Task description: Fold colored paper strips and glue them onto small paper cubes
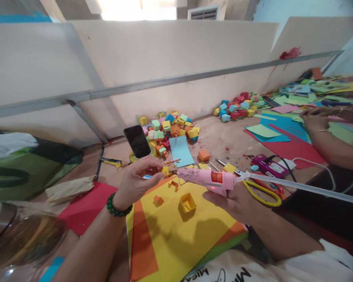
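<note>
My right hand (228, 203) is closed around a pink hot glue gun (206, 179), with a long clear glue stick (300, 188) coming out of its back end. The gun's nozzle points left, at a small yellow paper piece (166, 171) pinched between the fingers of my left hand (141, 178). Below them on yellow paper (176, 235) sits an open yellow paper box (188, 203). A small orange folded paper piece (158, 200) and an orange paper strip (173, 185) lie beside it.
Colourful paper boxes (176, 126) are heaped at the wall, near a phone (137, 141). Yellow-handled scissors (261, 195) and a purple power strip (269, 166) lie to the right. A glass jar (26, 235) stands at left. Another person's hands (314, 119) rest on paper at far right.
</note>
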The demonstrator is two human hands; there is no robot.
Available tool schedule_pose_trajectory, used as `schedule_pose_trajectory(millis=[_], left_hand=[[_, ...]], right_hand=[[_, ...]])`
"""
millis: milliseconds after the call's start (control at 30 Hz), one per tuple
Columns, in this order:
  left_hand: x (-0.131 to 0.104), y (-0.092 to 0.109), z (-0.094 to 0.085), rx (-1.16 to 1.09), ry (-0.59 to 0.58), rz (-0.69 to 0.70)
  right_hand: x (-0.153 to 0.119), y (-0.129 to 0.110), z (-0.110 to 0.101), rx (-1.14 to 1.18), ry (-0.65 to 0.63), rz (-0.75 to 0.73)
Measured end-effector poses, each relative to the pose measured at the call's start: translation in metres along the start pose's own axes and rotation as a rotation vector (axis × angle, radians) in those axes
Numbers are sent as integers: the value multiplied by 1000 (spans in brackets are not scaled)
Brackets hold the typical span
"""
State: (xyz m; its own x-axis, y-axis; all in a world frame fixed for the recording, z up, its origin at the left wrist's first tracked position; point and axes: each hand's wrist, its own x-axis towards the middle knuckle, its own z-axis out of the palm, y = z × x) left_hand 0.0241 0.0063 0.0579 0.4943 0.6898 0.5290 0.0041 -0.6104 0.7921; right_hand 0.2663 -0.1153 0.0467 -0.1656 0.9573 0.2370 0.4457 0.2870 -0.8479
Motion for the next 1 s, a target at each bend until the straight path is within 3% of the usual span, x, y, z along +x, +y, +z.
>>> schedule_pose_trajectory(millis=[100,633,767,1000], left_hand=[[-1,-1,0,-18,-6,-15],[1,4,1,-222,-3,-100],[1,5,2,-229,0,-117],[1,10,2,-212,10,-160]], right_hand=[[3,-5,-1,29,-57,-32],[4,2,6,134,-23,27],[5,-3,6,220,-84,-38],[6,-7,4,196,-98,14]])
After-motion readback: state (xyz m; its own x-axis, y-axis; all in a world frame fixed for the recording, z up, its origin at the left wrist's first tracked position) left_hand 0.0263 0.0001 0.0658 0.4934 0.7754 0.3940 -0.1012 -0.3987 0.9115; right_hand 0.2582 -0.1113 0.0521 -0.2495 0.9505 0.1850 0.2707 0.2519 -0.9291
